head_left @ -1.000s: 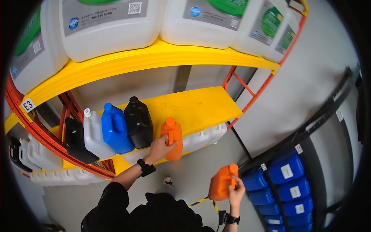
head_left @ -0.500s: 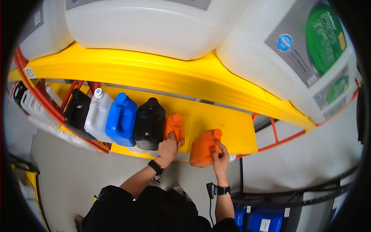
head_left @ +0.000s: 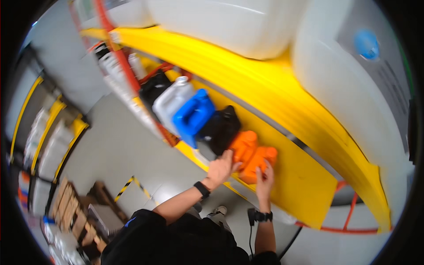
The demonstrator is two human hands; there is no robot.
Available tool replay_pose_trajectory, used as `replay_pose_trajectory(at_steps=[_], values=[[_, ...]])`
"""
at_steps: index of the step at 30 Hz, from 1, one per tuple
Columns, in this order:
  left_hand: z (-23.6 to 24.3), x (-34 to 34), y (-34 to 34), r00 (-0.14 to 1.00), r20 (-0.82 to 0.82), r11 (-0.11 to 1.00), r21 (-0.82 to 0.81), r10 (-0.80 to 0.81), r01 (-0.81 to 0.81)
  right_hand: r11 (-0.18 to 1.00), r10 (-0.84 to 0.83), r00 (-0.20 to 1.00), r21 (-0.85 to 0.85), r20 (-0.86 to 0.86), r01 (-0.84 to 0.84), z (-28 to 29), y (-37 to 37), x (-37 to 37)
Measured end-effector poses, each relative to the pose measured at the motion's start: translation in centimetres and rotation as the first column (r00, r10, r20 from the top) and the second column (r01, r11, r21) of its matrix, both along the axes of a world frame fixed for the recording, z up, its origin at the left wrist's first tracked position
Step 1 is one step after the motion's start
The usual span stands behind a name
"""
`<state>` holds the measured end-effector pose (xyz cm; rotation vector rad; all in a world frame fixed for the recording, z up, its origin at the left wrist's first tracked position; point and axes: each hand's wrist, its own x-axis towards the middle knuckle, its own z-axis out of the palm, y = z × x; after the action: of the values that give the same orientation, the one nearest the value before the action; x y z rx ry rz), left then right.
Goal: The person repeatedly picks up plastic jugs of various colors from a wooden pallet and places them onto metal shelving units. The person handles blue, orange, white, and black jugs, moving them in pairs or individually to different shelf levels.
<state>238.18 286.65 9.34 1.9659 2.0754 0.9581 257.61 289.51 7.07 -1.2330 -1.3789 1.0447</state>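
Two small orange jerrycans stand side by side on the yellow shelf (head_left: 304, 185), touching or nearly so. My left hand (head_left: 219, 170) lies against the front of the left orange jerrycan (head_left: 242, 142), its thumb spread toward the other one. With my right hand (head_left: 265, 182) I grip the right orange jerrycan (head_left: 257, 162) at its right side; the fingers partly cover it. Left of them stand a larger black jerrycan (head_left: 222, 130), a blue jerrycan (head_left: 192, 115), a white jerrycan (head_left: 170, 106) and another black jerrycan (head_left: 154, 88). Motion blurs the picture.
Above runs a thick yellow beam (head_left: 247, 73) carrying big translucent containers (head_left: 225, 26). A red upright (head_left: 126, 68) bounds the shelf on the left, red bars (head_left: 351, 212) on the right. Wooden pallets (head_left: 73, 212) and a rack (head_left: 48, 132) stand at the far left.
The right orange jerrycan has moved left in my right hand, up beside the other one. My left hand stays at the left one. The view has turned toward the left.
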Motion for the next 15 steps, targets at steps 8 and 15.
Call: replay_pose_trajectory(at_steps=[8, 15], values=[[-6.4, -7.9, -15.2, 0.97, 0.11, 0.943, -0.282, 0.216, -0.178, 0.979, -0.059, 0.993, 0.198, 0.106, 0.037, -8.8, -9.3, 3.5], [-24.4, -15.8, -42.6, 0.429, 0.029, 0.249, -0.849, 0.903, -0.466, 0.652, 0.751, 0.449, -0.433, 0.485, -0.623, -20.1, -13.0, 0.4]])
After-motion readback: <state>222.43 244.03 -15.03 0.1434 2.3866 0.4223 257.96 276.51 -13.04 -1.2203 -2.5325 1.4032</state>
